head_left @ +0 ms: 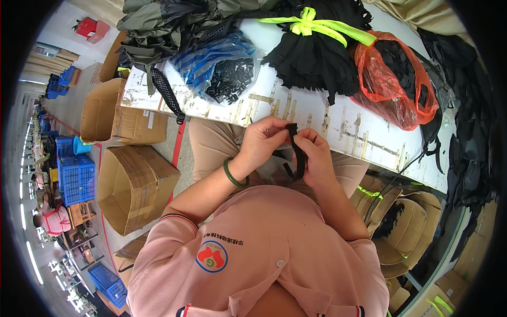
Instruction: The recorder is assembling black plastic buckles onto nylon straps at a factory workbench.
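Both hands meet at the near edge of the white table (338, 127), in front of my body. My left hand (263, 140), with a green bangle at the wrist, pinches the upper end of a black strap (299, 161). My right hand (312, 153) grips the same strap just below that end, fingers curled. From there the strap hangs down in a loose fold above my lap. A small dark piece (291, 128) shows at its top; whether it is a buckle I cannot tell.
On the table lie a blue-striped bag of small black plastic buckles (231, 79), a bundle of black straps (317, 63) tied with neon-yellow ribbon, a red bag (396, 79) of black pieces, and dark fabric (158, 31). Cardboard boxes (137, 185) stand at left; more (406, 227) at right.
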{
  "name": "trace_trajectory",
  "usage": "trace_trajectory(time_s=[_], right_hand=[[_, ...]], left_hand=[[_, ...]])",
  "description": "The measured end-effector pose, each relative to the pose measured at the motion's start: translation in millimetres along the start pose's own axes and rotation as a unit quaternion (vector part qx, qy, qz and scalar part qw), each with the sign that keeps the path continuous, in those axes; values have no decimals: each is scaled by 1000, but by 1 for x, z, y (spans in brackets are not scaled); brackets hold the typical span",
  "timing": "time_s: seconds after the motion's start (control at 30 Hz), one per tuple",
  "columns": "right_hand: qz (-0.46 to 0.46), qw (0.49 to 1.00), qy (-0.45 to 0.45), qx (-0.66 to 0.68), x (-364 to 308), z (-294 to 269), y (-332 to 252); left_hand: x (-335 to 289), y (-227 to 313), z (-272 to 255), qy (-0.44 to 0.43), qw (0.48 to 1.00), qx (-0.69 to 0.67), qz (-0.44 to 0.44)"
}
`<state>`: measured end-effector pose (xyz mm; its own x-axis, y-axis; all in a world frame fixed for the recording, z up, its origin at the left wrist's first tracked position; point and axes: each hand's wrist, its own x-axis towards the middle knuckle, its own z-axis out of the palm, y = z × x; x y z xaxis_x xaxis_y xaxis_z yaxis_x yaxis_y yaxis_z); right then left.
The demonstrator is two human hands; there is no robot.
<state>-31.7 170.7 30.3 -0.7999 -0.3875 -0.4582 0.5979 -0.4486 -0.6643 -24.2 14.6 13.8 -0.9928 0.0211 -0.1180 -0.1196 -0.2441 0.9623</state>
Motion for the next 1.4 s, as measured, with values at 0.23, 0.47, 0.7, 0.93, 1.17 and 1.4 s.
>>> trace_trajectory(time_s=[0.23,0.47,0.7,0.93,1.17,1.4], right_hand=[[38,991,-55,112,0,-2,0],[4,998,-20,64,1,-2,10],[-42,998,-18,45,-3,2,2],[-142,972,-47,-182,1,-3,-9],[-406,802,-25,-438,-5,5,-7],[-329,858,-384,-90,-74,-4,-72]], left_hand=[[-2,-3,2,19,998,-54,24],[-2,-3,1,32,986,88,141],[-6,10,1,41,916,304,259],[1,15,-13,-66,962,261,35],[2,5,-13,-60,957,-225,-173],[15,-8,-39,54,994,-11,-90]])
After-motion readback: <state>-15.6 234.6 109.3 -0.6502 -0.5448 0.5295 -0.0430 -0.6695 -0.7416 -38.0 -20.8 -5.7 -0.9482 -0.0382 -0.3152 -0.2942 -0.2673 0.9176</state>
